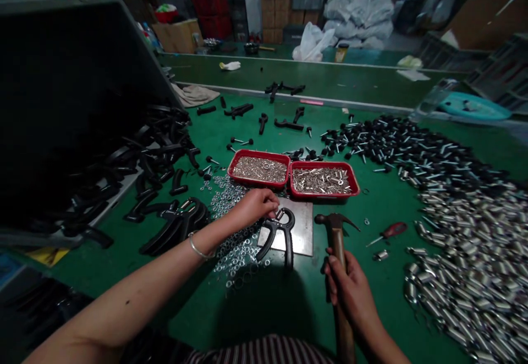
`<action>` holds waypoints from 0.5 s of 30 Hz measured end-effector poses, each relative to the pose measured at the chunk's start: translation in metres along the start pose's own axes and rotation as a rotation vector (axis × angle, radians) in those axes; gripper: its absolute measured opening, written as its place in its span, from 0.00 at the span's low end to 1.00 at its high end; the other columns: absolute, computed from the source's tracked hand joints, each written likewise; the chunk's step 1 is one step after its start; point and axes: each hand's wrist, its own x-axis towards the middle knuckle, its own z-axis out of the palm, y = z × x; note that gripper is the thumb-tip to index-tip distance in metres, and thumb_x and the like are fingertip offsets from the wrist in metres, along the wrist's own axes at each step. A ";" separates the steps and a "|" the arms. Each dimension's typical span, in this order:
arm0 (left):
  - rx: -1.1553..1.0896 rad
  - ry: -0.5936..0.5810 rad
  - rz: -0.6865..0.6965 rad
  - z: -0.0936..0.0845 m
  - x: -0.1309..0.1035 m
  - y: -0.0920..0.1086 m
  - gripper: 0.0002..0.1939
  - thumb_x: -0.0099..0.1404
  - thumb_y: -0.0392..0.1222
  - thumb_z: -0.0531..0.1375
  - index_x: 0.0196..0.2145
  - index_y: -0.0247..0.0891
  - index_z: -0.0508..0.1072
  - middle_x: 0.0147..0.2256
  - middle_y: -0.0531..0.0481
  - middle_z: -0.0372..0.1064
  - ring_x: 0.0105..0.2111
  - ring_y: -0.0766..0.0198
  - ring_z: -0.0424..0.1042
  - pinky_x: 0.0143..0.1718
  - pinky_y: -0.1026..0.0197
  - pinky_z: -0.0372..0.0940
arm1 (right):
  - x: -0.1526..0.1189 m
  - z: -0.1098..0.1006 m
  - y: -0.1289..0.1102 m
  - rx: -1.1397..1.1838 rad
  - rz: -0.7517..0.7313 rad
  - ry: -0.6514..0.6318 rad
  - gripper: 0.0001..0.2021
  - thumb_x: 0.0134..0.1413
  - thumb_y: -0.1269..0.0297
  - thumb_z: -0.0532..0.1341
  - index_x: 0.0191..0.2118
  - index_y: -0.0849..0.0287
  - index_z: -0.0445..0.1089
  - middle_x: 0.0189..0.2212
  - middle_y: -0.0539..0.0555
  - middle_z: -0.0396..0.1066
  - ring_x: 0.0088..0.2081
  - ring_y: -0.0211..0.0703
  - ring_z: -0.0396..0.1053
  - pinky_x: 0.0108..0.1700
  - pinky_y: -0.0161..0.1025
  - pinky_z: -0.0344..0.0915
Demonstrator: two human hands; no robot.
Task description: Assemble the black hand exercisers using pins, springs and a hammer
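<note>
A black hand grip (pixel 287 240) with a metal spring (pixel 282 214) near its top lies on a flat metal plate (pixel 304 229). My left hand (pixel 260 208) is at the upper left of the grip, fingertips pinched together beside the spring; whatever they hold is too small to make out. My right hand (pixel 348 279) is wrapped round the wooden handle of a claw hammer (pixel 338 243), whose head rests just right of the plate. Two red trays, one with small rivets (pixel 259 153) and one with longer pins (pixel 357 180), stand behind the plate.
Loose nuts (pixel 231 202) lie left of the plate. Black handles (pixel 159 149) spill from a tilted bin (pixel 124 12) at the left. Springs (pixel 474 259) and black-headed bolts (pixel 404 138) are heaped at the right. A screwdriver (pixel 394 230) lies right of the hammer.
</note>
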 end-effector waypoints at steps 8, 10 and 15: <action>0.366 0.228 0.184 0.024 0.005 -0.007 0.06 0.65 0.39 0.59 0.33 0.36 0.76 0.37 0.47 0.73 0.38 0.60 0.72 0.43 0.58 0.65 | -0.001 -0.002 0.007 -0.032 -0.051 -0.012 0.20 0.61 0.48 0.58 0.51 0.56 0.62 0.28 0.45 0.68 0.13 0.29 0.59 0.12 0.30 0.59; 0.377 0.228 0.177 0.029 0.006 -0.011 0.06 0.66 0.39 0.59 0.34 0.36 0.76 0.36 0.47 0.73 0.38 0.60 0.72 0.43 0.58 0.65 | -0.001 -0.003 0.008 -0.038 -0.056 -0.014 0.20 0.61 0.48 0.58 0.51 0.56 0.62 0.28 0.45 0.68 0.13 0.29 0.59 0.12 0.30 0.59; 0.384 0.247 0.191 0.038 0.008 -0.020 0.07 0.68 0.40 0.59 0.34 0.36 0.75 0.35 0.48 0.73 0.39 0.60 0.72 0.45 0.58 0.65 | 0.001 -0.003 0.008 -0.050 -0.045 -0.011 0.20 0.61 0.48 0.57 0.52 0.56 0.61 0.28 0.45 0.68 0.13 0.30 0.59 0.11 0.30 0.57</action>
